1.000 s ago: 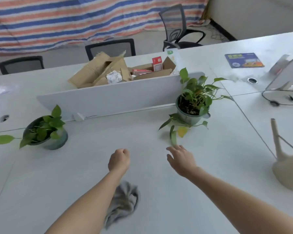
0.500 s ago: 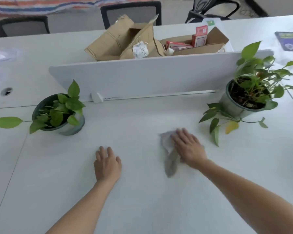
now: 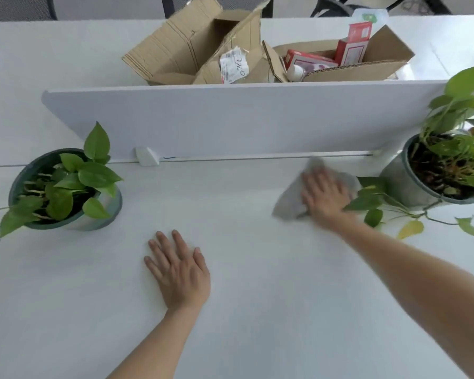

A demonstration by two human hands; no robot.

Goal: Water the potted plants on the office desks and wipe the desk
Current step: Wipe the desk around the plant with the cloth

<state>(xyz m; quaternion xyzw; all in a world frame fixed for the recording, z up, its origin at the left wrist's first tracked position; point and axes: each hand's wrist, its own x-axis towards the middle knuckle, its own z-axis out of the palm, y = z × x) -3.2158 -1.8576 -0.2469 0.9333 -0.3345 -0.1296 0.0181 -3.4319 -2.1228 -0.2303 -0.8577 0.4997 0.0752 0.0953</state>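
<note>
Cloth (image 3: 287, 204) lies on the tabletop (image 3: 257, 310) under the right hand (image 3: 324, 195), whose straight, spread fingers press it flat, close to trailing leaves of the right plant (image 3: 446, 170). Left hand (image 3: 179, 272) rests flat, fingers spread, holding nothing. Left plant (image 3: 63, 190) stands well apart. Two plants, one cloth. A divider (image 3: 230, 121) stands behind, with two boxes (image 3: 192, 47) beyond it.
</note>
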